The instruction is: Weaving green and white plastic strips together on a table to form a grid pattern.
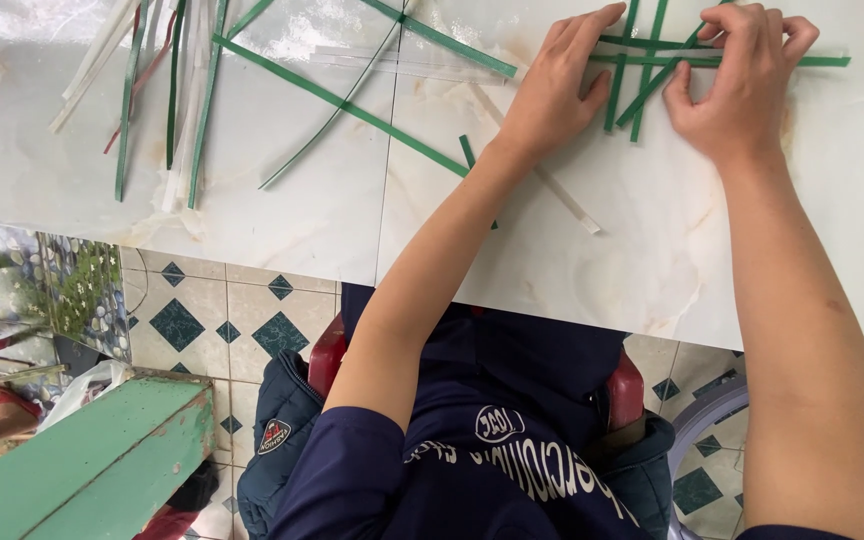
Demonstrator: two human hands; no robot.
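Weaving looks under way: left hand [552, 95] presses flat, fingers spread, on crossed green strips [642, 70] near the tabletop's [652, 260] far edge; right hand [737, 85] pinches one strip, which probably needs threading next.

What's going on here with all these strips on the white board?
A person seated at a white marble-look board is working with both hands on a small lattice of crossed green strips. The left hand lies flat, pressing the strips down, while the right hand pinches at the crossing. A loose pile of green and white strips lies at the board's far left.
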